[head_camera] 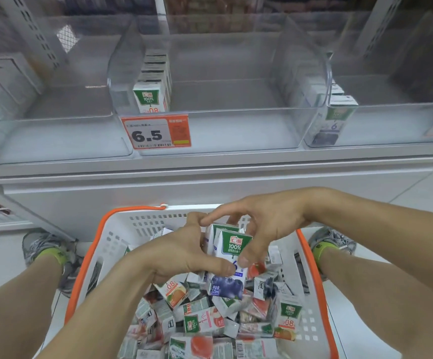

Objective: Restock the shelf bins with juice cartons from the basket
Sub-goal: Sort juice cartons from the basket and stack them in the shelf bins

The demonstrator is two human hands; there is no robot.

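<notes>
Both hands sit above the basket (311, 255), holding a small stack of blueberry cartons (229, 260) upright between them. The left hand (181, 251) is closed on the stack from its left side, thumb across the front face near the lower half. The right hand (264, 226) comes over the top, thumb pressing the front panel, the other fingers partly spread; at least one more carton shows behind the front one, exact count not clear. The basket below is heaped with loose cartons (205, 320) of mixed flavours, lying at all angles. On the shelf, the middle bin (210, 125) holds a single row of orange cartons (150, 97) along its left wall, with an orange price tag (156, 132) on its front; the right bin (391, 120) shows a blueberry-type carton (333, 125) at its front left, so that is judged the likely target. Handling, as judged: cartons are small and light, stiff paperboard with flat faces, likely smooth enough for a stack to shear apart if squeezed unevenly. Corners may dent under a hard pinch. The best hold looks to be broad faces pressed from both ends of the stack, keeping the cartons aligned and upright.
</notes>
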